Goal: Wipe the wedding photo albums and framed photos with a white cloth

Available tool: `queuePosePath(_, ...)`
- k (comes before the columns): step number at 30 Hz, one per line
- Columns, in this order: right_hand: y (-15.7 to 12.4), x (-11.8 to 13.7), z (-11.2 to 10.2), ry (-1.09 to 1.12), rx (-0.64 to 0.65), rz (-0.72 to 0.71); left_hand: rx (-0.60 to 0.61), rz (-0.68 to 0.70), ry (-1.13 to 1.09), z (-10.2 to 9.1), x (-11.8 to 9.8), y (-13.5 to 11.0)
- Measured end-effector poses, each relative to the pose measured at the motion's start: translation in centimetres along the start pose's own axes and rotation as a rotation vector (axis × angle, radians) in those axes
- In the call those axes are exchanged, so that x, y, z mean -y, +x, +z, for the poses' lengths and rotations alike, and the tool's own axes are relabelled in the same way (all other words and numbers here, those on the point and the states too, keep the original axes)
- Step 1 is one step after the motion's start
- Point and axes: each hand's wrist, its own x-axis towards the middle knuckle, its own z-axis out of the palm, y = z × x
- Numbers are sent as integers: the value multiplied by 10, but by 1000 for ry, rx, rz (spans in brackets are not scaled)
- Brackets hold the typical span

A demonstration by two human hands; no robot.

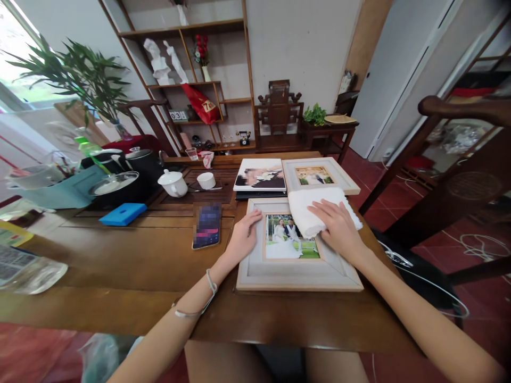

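Note:
A pale wooden picture frame (303,281) lies flat on the table before me, with a photo of two people (293,239) set in its middle. My left hand (244,234) grips the frame's left side, fingers together over the rim. Under my right hand (337,229) is a folded white cloth (305,205); my fingers hold it from above against the frame's upper right part. The cloth hides that part of the frame and overlaps a second framed picture (347,178) behind it. A print of people (259,175) rests to the left of that second frame.
Left of the frame lies a phone (207,226) on the wooden table (159,266). Beyond it stand a lidded white cup (173,183), a small white bowl (206,181) and a dark pot (114,186). A blue box (123,214) sits nearby. A wooden chair (443,186) stands at right.

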Motion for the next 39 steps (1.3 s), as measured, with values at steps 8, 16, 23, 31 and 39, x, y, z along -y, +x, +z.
queuePosePath(8, -6, 3, 5, 34, 46, 54, 202, 73, 131, -8, -3, -8)
queuePosePath(16, -5, 2, 5, 49, 60, 59, 227, 64, 91, -12, -6, -9)
queuePosePath(23, -4, -5, 0, 55, -55, 26, 246, 45, 98, -12, -3, -8)
queuePosePath(31, 9, -22, 9, 17, 1, -24, 219, 64, 104, -10, -2, -8)
queuePosePath(39, 10, -17, 13, 24, 35, 28, 217, 84, 132, -9, 0, -8)
